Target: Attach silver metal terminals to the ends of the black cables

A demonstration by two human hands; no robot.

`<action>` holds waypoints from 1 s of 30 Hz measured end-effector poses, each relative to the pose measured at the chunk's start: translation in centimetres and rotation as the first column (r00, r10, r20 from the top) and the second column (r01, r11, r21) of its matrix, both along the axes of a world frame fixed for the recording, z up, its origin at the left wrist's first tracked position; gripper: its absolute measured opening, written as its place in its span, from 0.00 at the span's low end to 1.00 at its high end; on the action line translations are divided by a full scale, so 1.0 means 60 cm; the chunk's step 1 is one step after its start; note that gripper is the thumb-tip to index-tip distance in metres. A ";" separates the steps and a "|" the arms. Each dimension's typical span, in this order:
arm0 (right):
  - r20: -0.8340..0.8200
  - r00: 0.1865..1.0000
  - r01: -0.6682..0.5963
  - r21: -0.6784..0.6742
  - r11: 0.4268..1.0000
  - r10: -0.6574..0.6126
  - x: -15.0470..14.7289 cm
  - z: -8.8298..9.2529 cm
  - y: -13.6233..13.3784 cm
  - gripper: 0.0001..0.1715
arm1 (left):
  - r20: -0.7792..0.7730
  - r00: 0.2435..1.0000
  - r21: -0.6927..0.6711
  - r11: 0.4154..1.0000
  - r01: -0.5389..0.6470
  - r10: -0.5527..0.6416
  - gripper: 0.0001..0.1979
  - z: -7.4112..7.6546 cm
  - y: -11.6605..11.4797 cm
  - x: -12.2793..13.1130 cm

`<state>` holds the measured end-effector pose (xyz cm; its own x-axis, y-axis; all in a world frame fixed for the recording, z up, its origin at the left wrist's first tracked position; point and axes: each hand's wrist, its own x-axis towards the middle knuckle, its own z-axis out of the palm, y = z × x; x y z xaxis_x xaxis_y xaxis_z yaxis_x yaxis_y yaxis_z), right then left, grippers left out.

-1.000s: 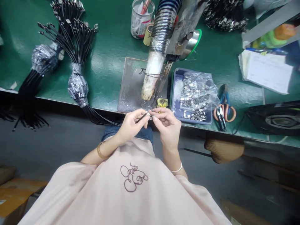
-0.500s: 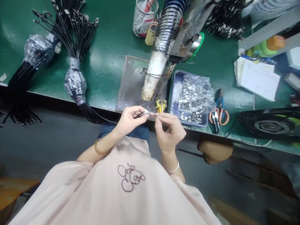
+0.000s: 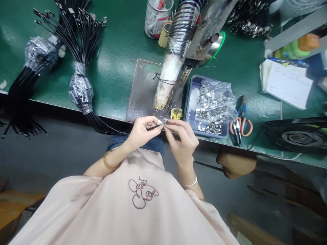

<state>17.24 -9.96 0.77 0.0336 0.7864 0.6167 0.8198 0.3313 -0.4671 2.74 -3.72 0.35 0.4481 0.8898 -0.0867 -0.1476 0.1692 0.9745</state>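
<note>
My left hand (image 3: 145, 131) pinches a black cable (image 3: 152, 128) close to its end, at the front edge of the bench. Thumb and fingers of my right hand (image 3: 182, 139) close on the tip of the same cable, where something small and shiny shows; its exact shape is too small to make out. The cable seems to trail left towards a wrapped bundle of black cables (image 3: 82, 90). Just beyond my fingers lie a dark metal plate (image 3: 143, 85) and a small yellow piece (image 3: 176, 113). A blue tray (image 3: 188, 102) with small metal connectors (image 3: 214, 102) stands to the right.
Above the plate hang a white-tipped extraction hose (image 3: 167, 78) and a metal arm with a solder spool (image 3: 217, 47). Orange-handled pliers (image 3: 241, 126), a black fan (image 3: 301, 136) and papers (image 3: 288, 83) lie right. Another cable bundle (image 3: 41, 56) lies far left.
My right hand has shifted slightly left, its fingertips now nearer the left hand's at the cable end. The left hand stays nearly still, holding the cable.
</note>
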 end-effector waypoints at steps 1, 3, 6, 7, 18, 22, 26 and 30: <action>0.018 1.000 0.000 -0.001 1.000 0.000 0.001 -0.001 0.000 0.08 | -0.020 1.000 0.013 1.000 -0.005 0.005 0.09 0.000 0.000 0.000; 0.036 0.999 0.000 -0.006 1.000 0.000 0.004 -0.002 0.000 0.08 | -0.045 0.999 0.034 0.999 -0.004 0.006 0.09 -0.001 0.000 0.000; 0.014 1.000 -0.013 -0.019 1.000 0.013 0.007 -0.002 0.000 0.07 | -0.035 0.999 0.043 0.999 0.025 -0.024 0.08 -0.002 0.001 0.000; 0.001 1.000 -0.022 -0.030 0.999 0.022 0.007 -0.001 0.000 0.06 | -0.027 0.999 0.040 0.998 0.039 -0.038 0.08 -0.002 0.001 0.000; -0.331 0.936 0.135 0.028 0.991 -0.118 0.000 -0.010 -0.005 0.05 | 0.008 0.999 -0.079 0.996 -0.045 0.046 0.10 0.001 -0.001 -0.002; -0.372 0.928 0.032 -0.003 0.999 -0.030 -0.002 -0.014 -0.007 0.05 | 0.054 0.998 -0.115 0.993 -0.028 0.035 0.13 0.000 0.008 -0.003; -0.354 0.935 0.019 -0.011 1.000 -0.022 -0.006 -0.015 -0.004 0.05 | 0.082 0.996 -0.097 0.995 -0.024 0.032 0.13 -0.002 0.011 -0.001; -0.262 0.965 0.019 0.023 1.000 -0.013 -0.006 -0.014 0.002 0.07 | 0.069 0.997 -0.072 0.997 -0.032 0.037 0.12 -0.005 0.010 0.002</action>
<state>16.89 -9.81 -0.08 0.2088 0.7685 0.6048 0.6755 0.3338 -0.6574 2.85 -3.12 0.06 0.4244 0.8975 -0.1197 -0.2223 0.2314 0.9471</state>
